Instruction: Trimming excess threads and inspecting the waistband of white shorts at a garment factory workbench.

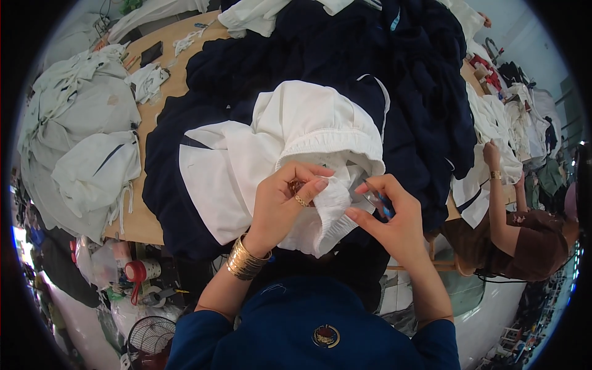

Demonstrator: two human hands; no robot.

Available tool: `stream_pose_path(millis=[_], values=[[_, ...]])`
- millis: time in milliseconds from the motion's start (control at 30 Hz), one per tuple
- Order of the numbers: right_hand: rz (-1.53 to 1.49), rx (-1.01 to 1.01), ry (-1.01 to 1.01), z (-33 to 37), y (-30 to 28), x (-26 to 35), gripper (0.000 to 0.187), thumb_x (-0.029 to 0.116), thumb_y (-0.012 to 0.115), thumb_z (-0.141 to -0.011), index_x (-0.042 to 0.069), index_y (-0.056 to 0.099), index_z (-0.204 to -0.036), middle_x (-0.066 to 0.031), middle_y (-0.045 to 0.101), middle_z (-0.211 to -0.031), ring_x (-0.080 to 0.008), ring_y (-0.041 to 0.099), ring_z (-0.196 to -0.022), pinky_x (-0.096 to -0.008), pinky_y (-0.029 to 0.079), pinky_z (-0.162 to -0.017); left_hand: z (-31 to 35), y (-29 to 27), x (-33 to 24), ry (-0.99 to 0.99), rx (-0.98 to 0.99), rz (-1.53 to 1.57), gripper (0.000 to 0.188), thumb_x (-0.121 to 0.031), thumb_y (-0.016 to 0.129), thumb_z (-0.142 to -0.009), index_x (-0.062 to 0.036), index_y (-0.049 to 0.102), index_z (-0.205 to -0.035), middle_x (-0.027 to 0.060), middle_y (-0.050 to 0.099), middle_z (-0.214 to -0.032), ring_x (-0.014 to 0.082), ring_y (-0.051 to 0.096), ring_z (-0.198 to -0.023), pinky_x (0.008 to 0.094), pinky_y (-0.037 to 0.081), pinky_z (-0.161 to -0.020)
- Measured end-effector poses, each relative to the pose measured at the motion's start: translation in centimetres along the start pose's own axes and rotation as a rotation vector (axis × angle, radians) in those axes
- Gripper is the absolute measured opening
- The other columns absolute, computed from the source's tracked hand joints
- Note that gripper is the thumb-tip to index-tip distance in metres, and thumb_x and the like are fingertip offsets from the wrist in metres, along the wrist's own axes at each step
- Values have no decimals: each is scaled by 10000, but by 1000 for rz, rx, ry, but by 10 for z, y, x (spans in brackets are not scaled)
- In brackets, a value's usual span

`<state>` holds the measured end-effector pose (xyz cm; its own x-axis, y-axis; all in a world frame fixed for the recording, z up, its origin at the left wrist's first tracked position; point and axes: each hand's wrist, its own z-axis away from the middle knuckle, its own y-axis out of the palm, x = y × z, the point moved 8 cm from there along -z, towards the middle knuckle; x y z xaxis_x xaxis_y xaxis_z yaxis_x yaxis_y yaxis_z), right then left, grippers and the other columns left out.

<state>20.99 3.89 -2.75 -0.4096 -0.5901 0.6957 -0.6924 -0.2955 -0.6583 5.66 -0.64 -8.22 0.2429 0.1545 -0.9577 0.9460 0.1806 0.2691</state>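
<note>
A white garment (308, 114) with a gathered elastic waistband (333, 200) lies in front of me on a pile of dark navy cloth (240, 74). My left hand (277, 200), closed, pinches the waistband between thumb and fingers near the garment's opening. In the curled fingers of my right hand (394, 216) sits a pair of small thread snips (384, 206) with blue on it. Its metal end is close to the waistband, and my right thumb is beside the gathered edge. The fingers partly hide the snips.
Pale garments (80, 117) are heaped on the left of the wooden table (161, 117). A dark pouch (151, 53) lies farther back. At right, another person's arm (496, 197) reaches toward white cloth (502, 123). A red-lidded flask (140, 270) and a fan (151, 339) are at lower left.
</note>
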Motion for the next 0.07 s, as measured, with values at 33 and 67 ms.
stream_pose_path(millis=[33, 67], values=[[-96, 31, 157, 3, 5, -9, 387, 383, 729, -746, 86, 586, -948, -47, 627, -771, -167, 588, -641, -286, 472, -609, 1, 1, -2, 29, -26, 8, 92, -99, 588, -889, -14, 569, -859, 121, 632, -1069, 67, 544, -760, 199, 462, -674], [-192, 59, 315, 9, 11, -16, 391, 391, 728, -749, 91, 588, -959, -49, 650, -824, -177, 612, -684, -285, 490, -657, 2, 3, -4, 59, -50, 17, 83, -101, 587, -884, -30, 568, -846, 120, 634, -1082, 42, 509, -717, 183, 437, -639]])
